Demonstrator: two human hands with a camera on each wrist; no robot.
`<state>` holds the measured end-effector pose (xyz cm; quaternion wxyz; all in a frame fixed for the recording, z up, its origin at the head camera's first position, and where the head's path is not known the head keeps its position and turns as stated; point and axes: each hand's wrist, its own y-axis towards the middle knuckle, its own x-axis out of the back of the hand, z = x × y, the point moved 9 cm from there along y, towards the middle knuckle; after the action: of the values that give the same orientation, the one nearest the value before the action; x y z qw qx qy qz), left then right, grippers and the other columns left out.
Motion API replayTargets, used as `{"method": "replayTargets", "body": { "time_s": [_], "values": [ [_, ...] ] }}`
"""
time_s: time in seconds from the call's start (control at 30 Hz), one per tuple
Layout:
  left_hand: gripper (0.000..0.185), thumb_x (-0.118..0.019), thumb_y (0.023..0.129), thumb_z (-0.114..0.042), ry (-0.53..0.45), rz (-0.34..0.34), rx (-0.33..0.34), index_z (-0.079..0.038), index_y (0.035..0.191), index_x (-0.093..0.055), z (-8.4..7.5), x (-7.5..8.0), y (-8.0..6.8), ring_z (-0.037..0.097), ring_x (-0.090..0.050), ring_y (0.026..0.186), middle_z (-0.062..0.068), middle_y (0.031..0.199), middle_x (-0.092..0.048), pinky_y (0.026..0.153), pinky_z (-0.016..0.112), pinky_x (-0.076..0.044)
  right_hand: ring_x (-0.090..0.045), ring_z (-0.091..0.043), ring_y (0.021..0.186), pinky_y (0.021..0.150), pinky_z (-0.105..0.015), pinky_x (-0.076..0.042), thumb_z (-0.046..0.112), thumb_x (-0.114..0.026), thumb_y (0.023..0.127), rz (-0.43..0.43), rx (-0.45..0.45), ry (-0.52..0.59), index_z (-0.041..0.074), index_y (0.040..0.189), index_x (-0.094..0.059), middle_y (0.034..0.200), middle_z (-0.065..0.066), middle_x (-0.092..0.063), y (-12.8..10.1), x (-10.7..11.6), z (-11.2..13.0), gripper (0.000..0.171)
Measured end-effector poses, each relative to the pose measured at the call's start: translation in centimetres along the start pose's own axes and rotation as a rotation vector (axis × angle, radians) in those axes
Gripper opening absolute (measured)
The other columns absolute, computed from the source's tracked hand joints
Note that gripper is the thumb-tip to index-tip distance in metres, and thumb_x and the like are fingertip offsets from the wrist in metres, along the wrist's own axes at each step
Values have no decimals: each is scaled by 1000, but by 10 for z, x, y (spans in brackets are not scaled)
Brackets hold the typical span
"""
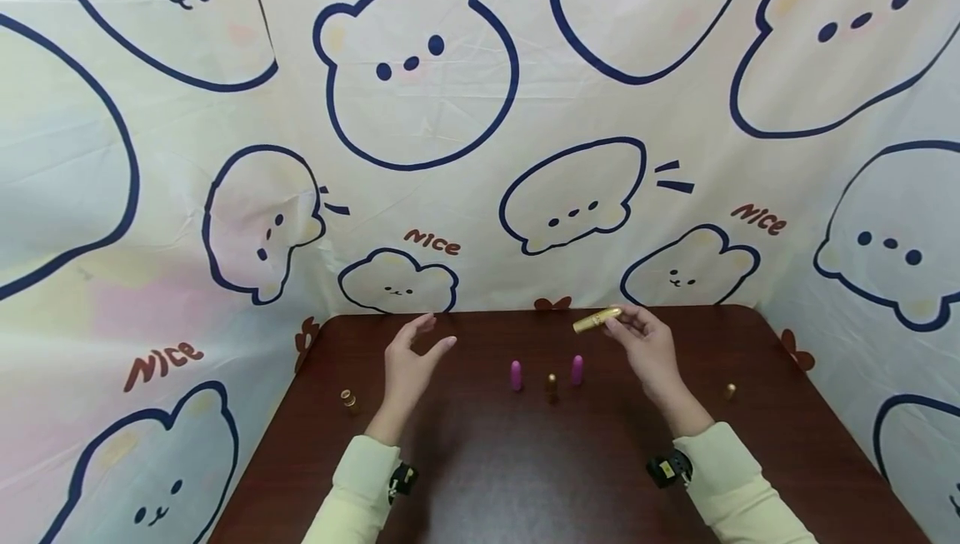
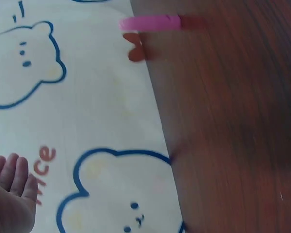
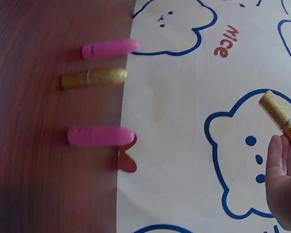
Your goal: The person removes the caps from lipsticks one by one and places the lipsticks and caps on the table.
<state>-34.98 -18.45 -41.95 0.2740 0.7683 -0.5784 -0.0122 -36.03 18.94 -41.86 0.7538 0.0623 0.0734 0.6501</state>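
My right hand (image 1: 651,352) pinches a gold, bullet-shaped lipstick tube (image 1: 596,320) near one end, above the back of the table. Dark lettering shows on that gold tube (image 3: 277,110) in the right wrist view. My left hand (image 1: 407,371) is raised over the table's left side, thumb and fingers spread apart, holding nothing. Between the hands, two pink lipstick tubes, one on the left (image 1: 516,376) and one on the right (image 1: 577,370), stand upright. Another gold lipstick tube (image 1: 552,386) stands between them, slightly nearer to me.
A short gold tube piece (image 1: 348,399) with a ring-like top is on the table at left. At right sits a small gold piece (image 1: 730,391). A printed cloth (image 1: 420,127) hangs along the back and sides of the dark wooden table (image 1: 525,477).
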Motion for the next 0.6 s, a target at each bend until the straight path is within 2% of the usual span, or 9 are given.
{"method": "replayTargets", "body": {
  "time_s": [0.3,0.47,0.6],
  "values": [
    [45,-81,80,-25,-107,16,-46,-10,121,-67,-23,-25,-2,21,-60,109,6,116,-68,95,46,-45,-66,-10,91,87,-31,-52,5,-63,94,4,-20,204,-8,119,-55,100,-3,-64,-3,-15,4,29],
    [43,-81,80,-20,-172,30,-55,-7,119,-67,-33,-33,-3,21,-61,108,8,114,-68,96,49,-45,-66,-11,91,88,-32,-51,4,-63,94,7,-22,249,-9,120,-53,99,-1,-65,-5,-23,8,31],
    [40,-78,83,-13,-216,80,-30,0,119,-65,-56,-38,-8,28,-61,110,14,115,-67,97,50,-44,-65,-11,93,89,-32,-51,6,-63,94,17,-43,281,-7,120,-53,100,-1,-65,-8,-30,8,31]
  ]
}}
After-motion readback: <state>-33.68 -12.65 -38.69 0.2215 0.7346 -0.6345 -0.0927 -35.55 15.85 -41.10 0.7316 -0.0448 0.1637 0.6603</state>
